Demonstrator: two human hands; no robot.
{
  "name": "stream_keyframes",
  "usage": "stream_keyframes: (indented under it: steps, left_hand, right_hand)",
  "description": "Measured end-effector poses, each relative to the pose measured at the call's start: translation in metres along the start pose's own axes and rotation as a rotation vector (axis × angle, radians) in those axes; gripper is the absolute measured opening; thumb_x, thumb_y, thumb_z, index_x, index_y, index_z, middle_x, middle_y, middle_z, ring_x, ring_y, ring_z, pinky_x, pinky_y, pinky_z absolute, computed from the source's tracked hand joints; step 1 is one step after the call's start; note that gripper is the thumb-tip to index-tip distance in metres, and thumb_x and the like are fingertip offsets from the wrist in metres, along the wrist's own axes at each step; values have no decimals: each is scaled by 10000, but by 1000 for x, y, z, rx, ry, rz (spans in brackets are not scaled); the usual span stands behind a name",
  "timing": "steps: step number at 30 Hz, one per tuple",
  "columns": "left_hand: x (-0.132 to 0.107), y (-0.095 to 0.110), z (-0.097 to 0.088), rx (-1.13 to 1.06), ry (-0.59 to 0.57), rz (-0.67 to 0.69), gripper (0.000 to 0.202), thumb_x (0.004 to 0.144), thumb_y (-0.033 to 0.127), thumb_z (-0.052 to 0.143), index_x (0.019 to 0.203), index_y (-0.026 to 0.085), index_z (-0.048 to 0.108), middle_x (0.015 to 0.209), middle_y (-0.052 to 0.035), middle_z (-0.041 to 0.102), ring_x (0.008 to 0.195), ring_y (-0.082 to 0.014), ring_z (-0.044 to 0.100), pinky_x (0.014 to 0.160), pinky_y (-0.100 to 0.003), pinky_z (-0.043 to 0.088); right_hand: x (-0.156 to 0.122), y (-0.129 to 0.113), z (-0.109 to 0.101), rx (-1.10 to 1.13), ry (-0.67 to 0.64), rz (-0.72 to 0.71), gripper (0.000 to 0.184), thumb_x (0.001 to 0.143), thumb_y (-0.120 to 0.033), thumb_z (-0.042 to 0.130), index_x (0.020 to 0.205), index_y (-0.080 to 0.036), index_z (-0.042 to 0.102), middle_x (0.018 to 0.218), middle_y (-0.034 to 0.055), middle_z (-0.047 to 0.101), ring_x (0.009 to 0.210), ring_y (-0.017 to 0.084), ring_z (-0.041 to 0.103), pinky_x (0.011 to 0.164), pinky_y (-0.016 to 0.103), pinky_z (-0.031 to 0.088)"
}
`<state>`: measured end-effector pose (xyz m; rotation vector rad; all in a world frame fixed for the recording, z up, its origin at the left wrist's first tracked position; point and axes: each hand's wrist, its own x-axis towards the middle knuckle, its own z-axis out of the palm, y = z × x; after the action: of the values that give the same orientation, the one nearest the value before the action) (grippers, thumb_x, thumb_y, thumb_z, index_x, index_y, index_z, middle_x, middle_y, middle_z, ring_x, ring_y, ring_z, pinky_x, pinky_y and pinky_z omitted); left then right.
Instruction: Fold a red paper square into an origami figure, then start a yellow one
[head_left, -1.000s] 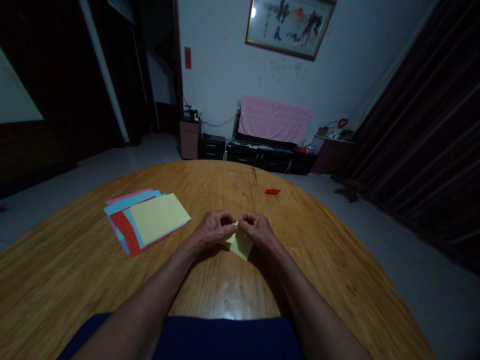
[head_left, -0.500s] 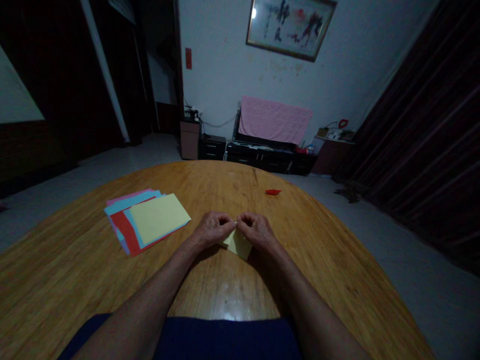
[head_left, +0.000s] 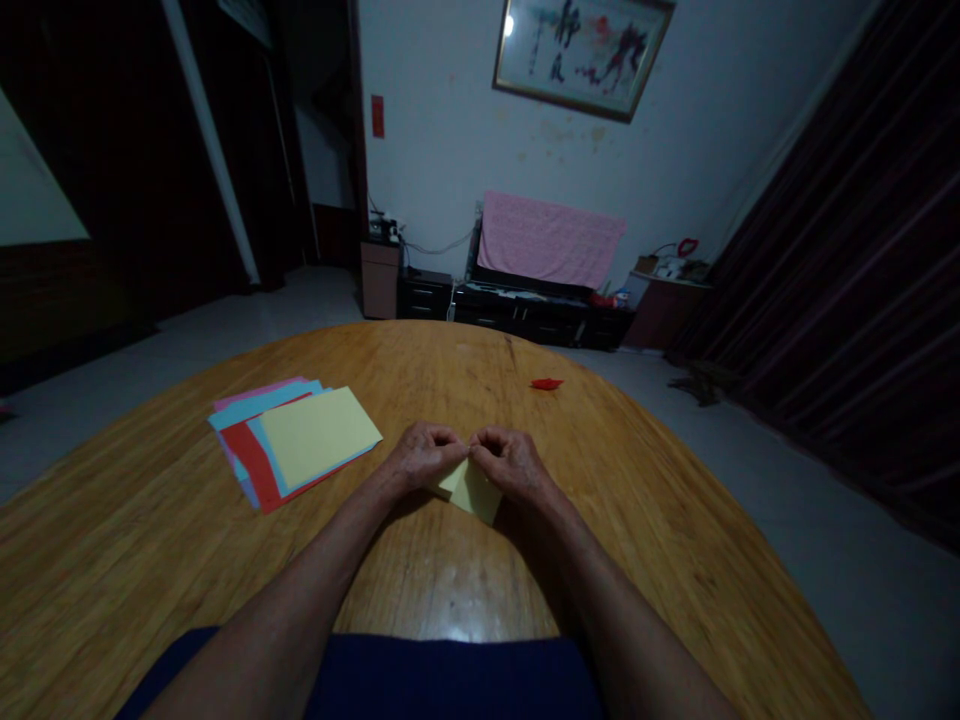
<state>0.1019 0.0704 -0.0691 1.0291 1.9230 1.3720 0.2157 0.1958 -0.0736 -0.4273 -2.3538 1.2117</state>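
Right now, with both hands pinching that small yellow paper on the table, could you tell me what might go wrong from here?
Both the left hand and right hand pinch the folded yellow paper at one top edge, so uneven pulling could tear it or skew the crease. The room is dim, which may hide a misaligned edge. The stack of coloured sheets lies close beside the left forearm; a sweep could scatter it.

The small pale-yellow folded paper sheet (head_left: 474,489) lies low over the round wooden table (head_left: 450,570), its upper edge pinched between the left hand (head_left: 424,457) and the right hand (head_left: 511,462), its lower corner pointing toward the person.
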Motion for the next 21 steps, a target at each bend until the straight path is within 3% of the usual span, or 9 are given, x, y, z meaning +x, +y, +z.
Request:
stream_keyframes:
  steps: [15, 21]
  left_hand:
    - [2, -4, 1, 8, 35, -95, 223, 677, 364, 608, 649, 143, 624, 593, -16, 568, 559, -127, 507, 465, -218, 356]
    - [-1, -8, -6, -66, -92, -151, 244, 714, 393, 588, 690, 155, 635, 586, -11, 553, 524, -121, 497, 457, -228, 352]
  right_hand:
    - [0, 4, 5, 31, -9, 30, 133, 723, -225, 531, 718, -162, 648, 639, -5, 590, 576, 114, 520, 518, 204, 368]
    - [2, 7, 6, 127, -12, 153, 121, 721, -244, 545, 696, -163, 632, 582, -18, 557, 523, 105, 499, 492, 206, 357]
